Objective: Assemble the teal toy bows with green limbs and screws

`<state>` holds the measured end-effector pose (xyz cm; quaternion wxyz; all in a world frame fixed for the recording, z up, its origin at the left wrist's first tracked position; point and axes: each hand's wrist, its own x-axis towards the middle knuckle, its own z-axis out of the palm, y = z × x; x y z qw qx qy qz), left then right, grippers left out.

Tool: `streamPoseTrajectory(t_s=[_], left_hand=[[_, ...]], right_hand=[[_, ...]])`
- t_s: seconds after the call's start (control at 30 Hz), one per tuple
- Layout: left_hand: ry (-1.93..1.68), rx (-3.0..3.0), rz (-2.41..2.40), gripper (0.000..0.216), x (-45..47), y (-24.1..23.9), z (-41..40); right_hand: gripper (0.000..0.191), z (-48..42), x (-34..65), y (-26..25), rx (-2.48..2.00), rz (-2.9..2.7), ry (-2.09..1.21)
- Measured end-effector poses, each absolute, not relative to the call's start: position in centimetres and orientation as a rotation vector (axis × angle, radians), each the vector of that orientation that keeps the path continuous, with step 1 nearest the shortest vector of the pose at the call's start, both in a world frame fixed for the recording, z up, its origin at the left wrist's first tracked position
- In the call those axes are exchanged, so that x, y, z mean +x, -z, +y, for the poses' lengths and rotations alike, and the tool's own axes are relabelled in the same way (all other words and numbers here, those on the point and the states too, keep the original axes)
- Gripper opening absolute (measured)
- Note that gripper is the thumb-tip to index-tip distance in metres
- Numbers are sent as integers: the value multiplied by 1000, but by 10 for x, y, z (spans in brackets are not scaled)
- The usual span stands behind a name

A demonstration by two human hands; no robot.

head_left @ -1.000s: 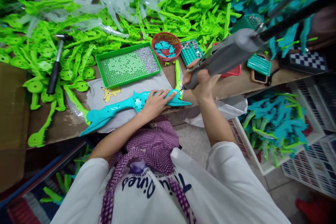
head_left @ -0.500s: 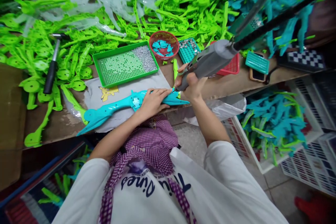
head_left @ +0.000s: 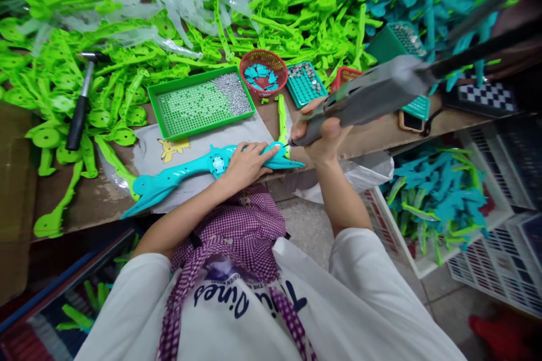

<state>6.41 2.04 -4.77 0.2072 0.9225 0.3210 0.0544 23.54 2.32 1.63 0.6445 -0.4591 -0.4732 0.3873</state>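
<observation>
A long turquoise plastic toy bow [head_left: 182,172] lies along the near edge of the workbench [head_left: 97,200] on a grey cloth [head_left: 169,149]. My left hand [head_left: 248,162] rests on its right half, fingers pressed down over it. My right hand [head_left: 324,132] is wrapped round a grey electric screwdriver [head_left: 368,96] that hangs on a dark cable. The driver's tip sits at the bow's right end, just beyond my left fingertips.
A green tray of screws [head_left: 201,102], a red basket of turquoise bits [head_left: 263,72] and a teal screw holder [head_left: 305,83] stand behind the bow. A hammer [head_left: 80,104] lies left among green plastic parts. White crates [head_left: 436,203] of bow pieces stand on the floor at right.
The screwdriver's body swung left half a second ago and has tilted back to the right and flatter. Its tip stays at the bow's right end. My left hand has not moved.
</observation>
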Motion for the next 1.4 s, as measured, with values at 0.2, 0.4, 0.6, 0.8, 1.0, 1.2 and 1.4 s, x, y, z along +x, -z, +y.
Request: streamPoseTrajectory(t_s=[0.2, 0.4, 0.6, 0.8, 1.0, 1.2, 1.4], left_hand=[[-198, 2400, 909, 65, 63, 53, 30], [-237, 2371, 939, 66, 64, 58, 31], [-227, 2348, 951, 67, 65, 56, 32], [-223, 2381, 935, 60, 66, 54, 31], [-197, 2428, 894, 61, 65, 54, 32], [-229, 2366, 905, 62, 65, 56, 35], [-208, 2354, 914, 62, 66, 53, 34]], right_hand=[[69, 24, 234, -11, -1075, -1052, -862], [71, 28, 232, 0, -1143, -1030, -859], [69, 27, 233, 1, -1137, -1059, -859], [67, 26, 233, 1, -1143, -1068, -853], [68, 27, 233, -1, -1141, -1051, -808], [64, 28, 231, 0, -1086, -1033, -844], [65, 27, 230, -2, -1086, -1044, -878]])
